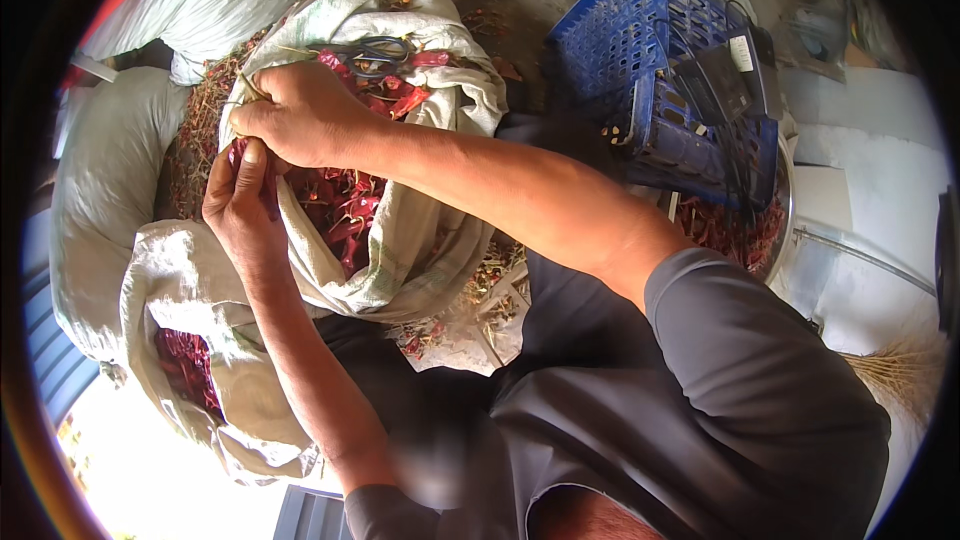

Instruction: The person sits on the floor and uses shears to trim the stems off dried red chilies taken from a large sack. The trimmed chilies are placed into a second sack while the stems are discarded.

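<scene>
My left hand (240,205) is closed on a dried red chili (267,180) at the left rim of an open white woven sack (420,250). My right hand (290,115) reaches across from the right, just above the left, its fingers pinched on a thin pale stem (250,85). Whether this stem joins the chili I cannot tell. Beyond my knuckles, dark-handled scissors (385,52) lie on loose chilies (400,95) in the sack, and more red chilies fill its lower opening.
A blue plastic crate (600,40) with a black device (725,80) stands at right over a metal basin (785,220) of chilies. Full sacks (105,180) crowd the left, another open one (250,340) lower down. A straw broom (890,365) is at far right; debris litters the floor.
</scene>
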A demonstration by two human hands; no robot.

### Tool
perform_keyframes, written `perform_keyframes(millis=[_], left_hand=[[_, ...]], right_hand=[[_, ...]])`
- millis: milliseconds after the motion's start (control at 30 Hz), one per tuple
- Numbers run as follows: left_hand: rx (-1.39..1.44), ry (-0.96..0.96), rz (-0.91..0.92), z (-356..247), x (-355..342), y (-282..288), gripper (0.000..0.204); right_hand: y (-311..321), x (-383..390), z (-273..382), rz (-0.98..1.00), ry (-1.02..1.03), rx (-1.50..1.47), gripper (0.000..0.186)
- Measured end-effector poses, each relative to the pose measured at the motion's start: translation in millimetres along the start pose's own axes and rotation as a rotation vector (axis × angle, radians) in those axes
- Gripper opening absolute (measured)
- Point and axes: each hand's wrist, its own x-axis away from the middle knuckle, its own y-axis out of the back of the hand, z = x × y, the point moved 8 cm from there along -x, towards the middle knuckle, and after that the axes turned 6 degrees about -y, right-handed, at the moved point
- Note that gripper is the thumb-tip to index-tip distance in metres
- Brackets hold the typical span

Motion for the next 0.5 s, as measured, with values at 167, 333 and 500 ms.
perform_keyframes(millis=[167,333,500], left_hand=[[0.273,-0.003,-0.045,21.4,-0.3,5.6,0.014],[-0.439,0.208,0.087,101.3,-24.4,24.5,0.025],[-1.364,-0.103,0.356,160.0,-37.5,7.3,0.042]], right_hand=[[68.3,-39.9,-36.8,-0.37,-0.456,-0.727,0.016],[57.5,-33.8,-15.0,-0.187,-0.343,-0.735,0.018],[53.6,-29.2,-13.7,-0.075,-0.365,-0.654,0.017]])
